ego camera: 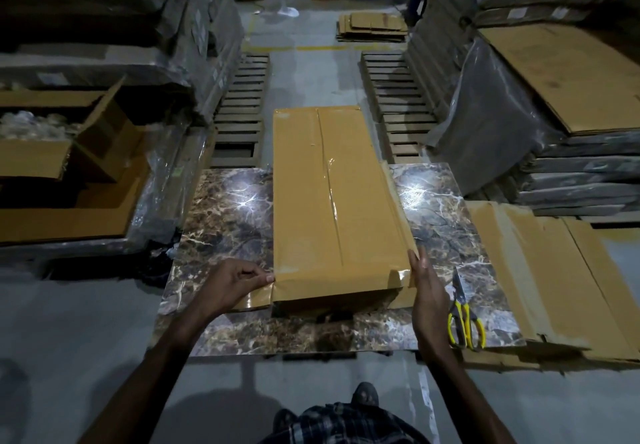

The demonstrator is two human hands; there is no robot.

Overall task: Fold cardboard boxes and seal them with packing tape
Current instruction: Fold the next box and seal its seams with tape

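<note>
A long, flat brown cardboard box [325, 198] lies lengthwise on a marble-patterned board [221, 222], with clear packing tape along its top seam. At the near left corner my left hand [239, 279] pinches the end of a tape strip [258, 296] that crosses the near end of the box. My right hand [424, 284] lies with straight fingers against the near right corner, pressing the tape and the side flap there.
Yellow-handled scissors [462, 319] lie on the board right of the box. Flattened cardboard [554, 270] lies to the right, an open box [62, 153] to the left. Wrapped stacks [561, 173] and pallets [239, 118] flank the aisle. My foot [363, 393] shows below.
</note>
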